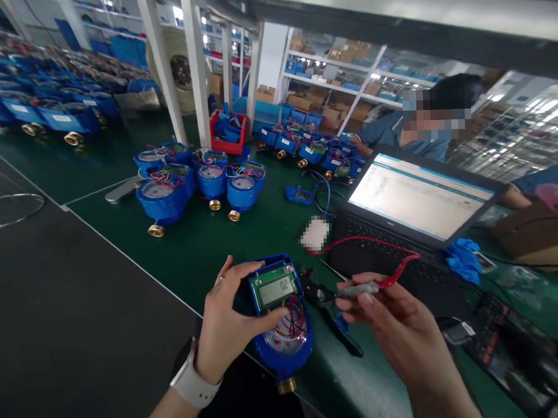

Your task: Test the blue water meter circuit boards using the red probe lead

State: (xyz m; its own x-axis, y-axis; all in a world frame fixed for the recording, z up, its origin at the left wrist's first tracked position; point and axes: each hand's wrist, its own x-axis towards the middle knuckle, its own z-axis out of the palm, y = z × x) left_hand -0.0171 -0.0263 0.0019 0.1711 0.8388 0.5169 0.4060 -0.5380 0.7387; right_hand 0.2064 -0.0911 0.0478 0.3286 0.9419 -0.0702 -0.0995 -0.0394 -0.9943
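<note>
A blue water meter (286, 358) with a brass fitting lies at the table's near edge. Its opened top shows a green circuit board with a lit display (276, 291) and a tangle of thin coloured wires (294, 318). My left hand (230, 317) grips the display housing, fingers on its upper edge and thumb over the wires. To the right, apart from the meter, my right hand (397, 327) pinches a grey-wrapped probe (359, 290) on a red cable (403, 264). Black-handled pliers (335, 329) lie between the meter and my right hand.
Several wired meters (162, 198) stand at the left, others (311, 150) farther back. An open laptop (420, 195) is at the right, with a blue glove (462, 260) beside it. A red bin (229, 137) stands by the metal posts. A co-worker (423, 131) sits across the table.
</note>
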